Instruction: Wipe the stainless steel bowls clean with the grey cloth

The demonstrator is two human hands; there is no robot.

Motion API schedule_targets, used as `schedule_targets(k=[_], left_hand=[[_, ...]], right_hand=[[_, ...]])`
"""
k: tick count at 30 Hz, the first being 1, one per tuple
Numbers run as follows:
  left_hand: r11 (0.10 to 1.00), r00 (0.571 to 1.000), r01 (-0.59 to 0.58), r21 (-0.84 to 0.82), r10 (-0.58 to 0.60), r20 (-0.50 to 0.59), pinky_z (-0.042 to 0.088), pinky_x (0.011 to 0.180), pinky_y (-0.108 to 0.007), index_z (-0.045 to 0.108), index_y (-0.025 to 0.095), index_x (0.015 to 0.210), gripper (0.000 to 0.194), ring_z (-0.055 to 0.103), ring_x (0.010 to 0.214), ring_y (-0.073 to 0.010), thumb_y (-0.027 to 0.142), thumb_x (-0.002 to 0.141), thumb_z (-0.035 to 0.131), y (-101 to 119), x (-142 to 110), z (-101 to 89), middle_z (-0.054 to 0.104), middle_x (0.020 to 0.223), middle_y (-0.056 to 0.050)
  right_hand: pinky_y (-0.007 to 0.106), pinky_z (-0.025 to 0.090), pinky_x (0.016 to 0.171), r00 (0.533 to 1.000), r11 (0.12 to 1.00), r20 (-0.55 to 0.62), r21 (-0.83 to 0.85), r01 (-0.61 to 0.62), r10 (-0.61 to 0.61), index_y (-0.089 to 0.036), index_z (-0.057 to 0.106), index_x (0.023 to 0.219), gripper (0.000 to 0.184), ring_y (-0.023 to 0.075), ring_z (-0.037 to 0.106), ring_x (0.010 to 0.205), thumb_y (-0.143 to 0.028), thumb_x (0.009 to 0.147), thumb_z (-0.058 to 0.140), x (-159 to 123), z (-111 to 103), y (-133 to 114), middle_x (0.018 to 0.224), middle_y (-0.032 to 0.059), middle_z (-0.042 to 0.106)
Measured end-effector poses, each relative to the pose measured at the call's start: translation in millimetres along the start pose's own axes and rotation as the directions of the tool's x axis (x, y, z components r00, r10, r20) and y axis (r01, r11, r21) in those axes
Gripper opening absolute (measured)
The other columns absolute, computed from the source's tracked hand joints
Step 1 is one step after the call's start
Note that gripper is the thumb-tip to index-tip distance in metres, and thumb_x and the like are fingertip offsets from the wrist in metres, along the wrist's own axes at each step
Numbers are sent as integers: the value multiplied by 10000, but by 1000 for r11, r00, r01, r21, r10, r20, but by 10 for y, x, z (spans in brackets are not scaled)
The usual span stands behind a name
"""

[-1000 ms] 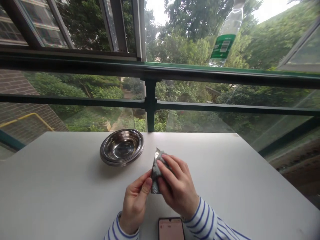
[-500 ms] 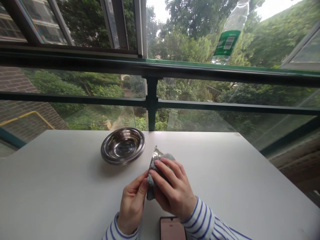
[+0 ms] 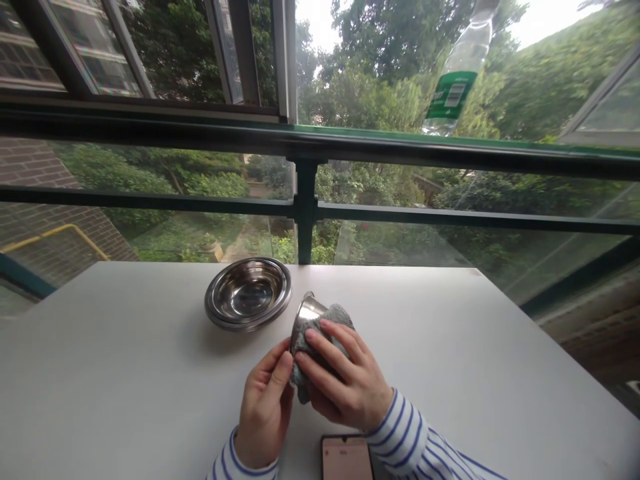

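Note:
A shiny metal bowl point(image 3: 309, 309) is tilted on its side between my hands, over the near middle of the white table. My left hand point(image 3: 266, 405) pinches its rim between thumb and fingers at the left. Against the bowl's outer side, my right hand point(image 3: 350, 383) presses a grey-green cloth point(image 3: 341, 316), fingers curved over it. The cloth and my fingers cover much of the bowl. Farther off to the left, several nested metal bowls point(image 3: 249, 293) rest on the table, apart from both hands.
A phone point(image 3: 346, 460) lies on the white table point(image 3: 450, 373) by my right wrist. Beyond the table's far edge runs a dark green railing point(image 3: 400, 149) in front of window glass. A clear plastic bottle with a green label point(image 3: 453, 93) stands above the rail.
The held bowl has turned so that more of its outer side shows, and its rim has shifted slightly left. The cloth has moved with my right hand. The nested bowls stay put.

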State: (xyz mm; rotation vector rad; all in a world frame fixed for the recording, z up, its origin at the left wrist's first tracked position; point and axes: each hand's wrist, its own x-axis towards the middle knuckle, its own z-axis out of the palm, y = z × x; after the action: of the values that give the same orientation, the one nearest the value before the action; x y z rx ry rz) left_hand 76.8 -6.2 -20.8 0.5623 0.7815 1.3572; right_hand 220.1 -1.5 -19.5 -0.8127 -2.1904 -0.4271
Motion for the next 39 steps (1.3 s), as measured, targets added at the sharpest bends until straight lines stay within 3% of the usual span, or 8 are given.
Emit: schedule_targets(k=[6,9,13,18,24,29,35,39], left_hand=[[997,1000,15,-79,-16,-12,527,715,-286,706,198,904,264,656,816,-205,306,663,699,20,-10,42,720,810,-62],[998,1000,8,-55,-7,16,518,741,-297,716,202,881,232,650,827,-206,281,663,703,-2,-17,47,722,825,-62],[1000,998,-19,20,18,62,480,828,-318,699,209,960,265,637,877,-207,278,706,669,-52,-12,9,719,893,-71],[991,992,-59,119,45,118,427,908,-339,662,225,1043,298,619,932,-206,287,754,620,-120,31,-120,703,976,-65],[977,980,-82,197,43,193,401,937,-327,671,252,1023,279,606,964,-203,283,749,627,-182,46,-173,710,963,-41],[986,983,-77,151,49,178,366,973,-333,664,267,1030,276,595,989,-195,287,760,614,-143,48,-160,697,1007,-33],[989,984,-57,134,32,178,405,928,-304,663,264,1033,273,607,961,-188,261,765,610,-161,38,-152,707,974,-33],[996,988,-50,71,39,147,417,914,-314,669,265,1022,266,612,945,-190,271,762,614,-128,30,-110,701,990,-40]], right_hand=[[439,388,965,995,995,3,-18,100,-100,-190,581,1103,332,264,385,1213,-265,788,508,5,-10,4,1249,49,519],[454,396,953,999,999,-3,29,-37,38,-153,529,1164,377,268,366,1225,-243,800,489,8,-16,23,1276,97,485],[454,408,935,960,956,34,89,-279,277,-107,452,1233,424,261,367,1219,-186,816,449,5,-21,40,1292,151,444],[495,377,924,993,993,44,38,-111,109,-151,489,1212,428,315,348,1217,-250,796,494,-4,-13,19,1295,127,450],[434,397,902,965,969,94,14,-249,246,-141,496,1195,405,267,438,1141,-234,803,456,71,-112,66,1250,134,492],[461,378,910,995,997,75,18,-70,68,-178,541,1141,376,297,392,1180,-301,790,485,59,-104,64,1262,107,490],[445,406,897,972,974,74,27,-224,221,-138,509,1173,400,279,415,1159,-245,790,472,59,-92,68,1264,141,474],[480,383,923,996,998,79,46,-53,49,-180,530,1148,378,309,360,1206,-268,782,492,29,-67,48,1285,105,463]])
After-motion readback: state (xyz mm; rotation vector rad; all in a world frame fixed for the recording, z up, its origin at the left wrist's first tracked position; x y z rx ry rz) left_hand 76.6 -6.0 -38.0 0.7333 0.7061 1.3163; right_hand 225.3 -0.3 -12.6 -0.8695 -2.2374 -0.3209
